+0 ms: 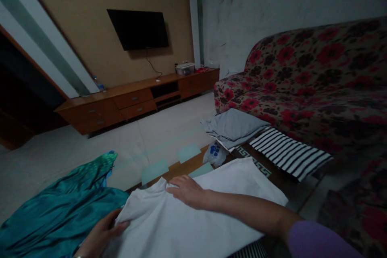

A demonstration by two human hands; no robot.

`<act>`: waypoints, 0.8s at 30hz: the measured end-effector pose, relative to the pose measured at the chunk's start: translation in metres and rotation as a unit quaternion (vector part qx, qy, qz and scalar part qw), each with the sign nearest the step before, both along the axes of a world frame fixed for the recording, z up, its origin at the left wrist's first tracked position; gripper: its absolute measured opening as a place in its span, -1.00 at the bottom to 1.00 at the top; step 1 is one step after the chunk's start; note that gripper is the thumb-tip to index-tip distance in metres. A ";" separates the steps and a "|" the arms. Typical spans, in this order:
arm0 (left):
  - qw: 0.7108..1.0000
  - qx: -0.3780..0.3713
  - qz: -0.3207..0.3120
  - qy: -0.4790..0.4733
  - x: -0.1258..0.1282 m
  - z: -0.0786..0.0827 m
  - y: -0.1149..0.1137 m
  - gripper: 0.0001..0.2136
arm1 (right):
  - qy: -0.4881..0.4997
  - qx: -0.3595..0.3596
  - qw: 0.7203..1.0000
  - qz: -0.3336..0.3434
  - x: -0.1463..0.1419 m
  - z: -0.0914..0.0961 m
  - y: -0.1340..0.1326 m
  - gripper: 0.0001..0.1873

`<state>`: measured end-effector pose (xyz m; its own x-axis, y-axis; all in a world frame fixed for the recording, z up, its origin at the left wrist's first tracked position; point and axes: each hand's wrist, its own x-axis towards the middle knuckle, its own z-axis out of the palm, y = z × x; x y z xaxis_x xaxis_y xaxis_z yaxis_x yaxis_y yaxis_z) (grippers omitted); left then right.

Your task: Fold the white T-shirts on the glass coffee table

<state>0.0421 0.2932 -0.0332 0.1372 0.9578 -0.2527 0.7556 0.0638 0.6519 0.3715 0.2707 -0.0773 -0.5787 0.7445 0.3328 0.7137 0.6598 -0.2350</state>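
Observation:
A white T-shirt lies spread over the low table in front of me, creased near its neckline. My left hand grips the shirt's near-left edge, thumb on top and the other fingers partly hidden by cloth. Higher up, my right hand has its fingers bent over the far edge by the neckline, holding the fabric there. The right forearm crosses above the shirt. Teal satiny cloth lies heaped to the left, close to my left hand.
Folded grey clothing and a black-and-white striped garment lie at the table's right end, beside a plastic bag. A floral sofa stands right. Beyond the floor is a wooden TV cabinet below a television.

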 end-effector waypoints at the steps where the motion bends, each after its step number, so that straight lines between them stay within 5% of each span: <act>1: 1.000 -0.012 -0.011 0.017 0.000 -0.004 0.000 -0.53 | 0.004 -0.005 1.000 0.002 0.000 -0.001 0.002 -0.68; 5: 0.983 0.023 0.016 0.184 0.006 -0.017 -0.006 -0.71 | 0.042 -0.046 0.998 0.018 0.003 0.005 -0.001 -0.62; 9: 0.958 0.029 0.057 0.278 0.010 -0.014 -0.023 -0.84 | 0.073 -0.073 0.995 -0.015 0.038 0.012 -0.016 -0.61; 12: 0.969 0.023 0.062 0.238 0.013 -0.005 -0.032 -0.91 | 0.058 -0.053 0.995 -0.057 0.083 0.002 -0.028 -0.68; 16: 0.995 0.006 0.073 0.063 0.025 0.003 -0.029 -0.82 | 0.028 -0.001 0.992 -0.120 0.135 -0.025 -0.044 -0.69; 24: 0.996 0.058 0.057 -0.038 0.042 -0.006 0.003 -0.65 | 0.017 0.025 0.995 -0.093 0.159 -0.041 -0.048 -0.67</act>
<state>0.0844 0.2959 -0.0392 0.0401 0.9903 -0.1331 0.6959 0.0679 0.7149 0.5302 0.2231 -0.1187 -0.4202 0.8196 0.3895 0.8165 0.5288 -0.2318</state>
